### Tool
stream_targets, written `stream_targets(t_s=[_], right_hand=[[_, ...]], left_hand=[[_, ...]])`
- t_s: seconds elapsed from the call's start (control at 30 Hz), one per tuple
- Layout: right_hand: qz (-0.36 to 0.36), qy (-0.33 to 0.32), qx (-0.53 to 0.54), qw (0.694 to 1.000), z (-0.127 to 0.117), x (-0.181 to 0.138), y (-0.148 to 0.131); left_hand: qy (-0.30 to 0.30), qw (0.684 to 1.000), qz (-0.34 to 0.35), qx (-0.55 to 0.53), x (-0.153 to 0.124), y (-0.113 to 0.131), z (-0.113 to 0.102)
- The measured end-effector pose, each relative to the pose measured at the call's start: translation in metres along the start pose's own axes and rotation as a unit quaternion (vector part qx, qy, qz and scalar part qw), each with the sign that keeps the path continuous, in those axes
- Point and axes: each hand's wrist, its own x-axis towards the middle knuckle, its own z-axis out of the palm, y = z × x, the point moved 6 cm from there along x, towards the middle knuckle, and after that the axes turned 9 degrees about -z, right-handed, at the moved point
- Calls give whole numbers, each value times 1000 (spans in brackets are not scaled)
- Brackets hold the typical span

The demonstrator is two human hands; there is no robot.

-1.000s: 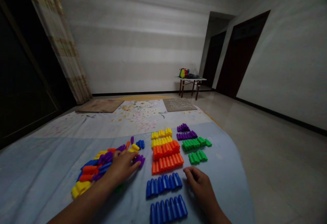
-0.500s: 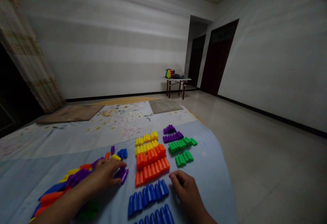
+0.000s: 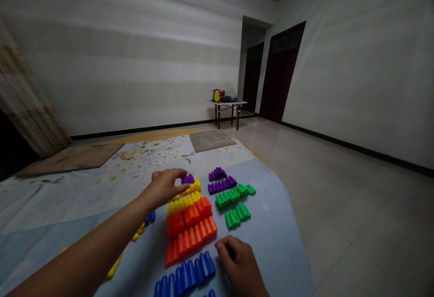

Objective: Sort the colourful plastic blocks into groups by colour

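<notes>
My left hand (image 3: 165,187) reaches forward over the yellow rows (image 3: 183,200) and pinches a purple block (image 3: 187,179) between thumb and fingers. It is a short way left of the purple rows (image 3: 221,181). My right hand (image 3: 239,263) rests curled on the blue sheet (image 3: 278,238), just right of the blue row (image 3: 185,274). Orange rows (image 3: 190,227) lie between the yellow and blue ones. Green rows (image 3: 233,202) lie to the right. Whether the right hand holds anything is hidden.
A few loose yellow and blue blocks (image 3: 144,224) show under my left forearm. A floral sheet (image 3: 142,157) and two mats (image 3: 212,139) lie beyond. A small table (image 3: 226,107) with coloured items stands by the far wall. Bare tiled floor (image 3: 346,188) spreads to the right.
My left hand left the loose pile with a purple block and moved forward and right toward the purple rows. The camera turned left to right; the right hand stayed by the blue row.
</notes>
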Motion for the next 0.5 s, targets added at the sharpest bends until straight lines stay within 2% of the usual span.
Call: stream_targets(t_s=[0.1,0.2,0.33,0.5], right_hand=[[-10,1,-8,1000,2,1,4],[-20,25,-22,999,5,2,10],[-40,66,-49,996,12,1,19],[-73,91,-79,990,17,0,25]], left_hand=[[11,1000,18,18,37,38,18],[3,1000,0,12,64,53,46],[-29,998,-55,-4,88,44,77],[-77,993,-87,-8,102,31,98]])
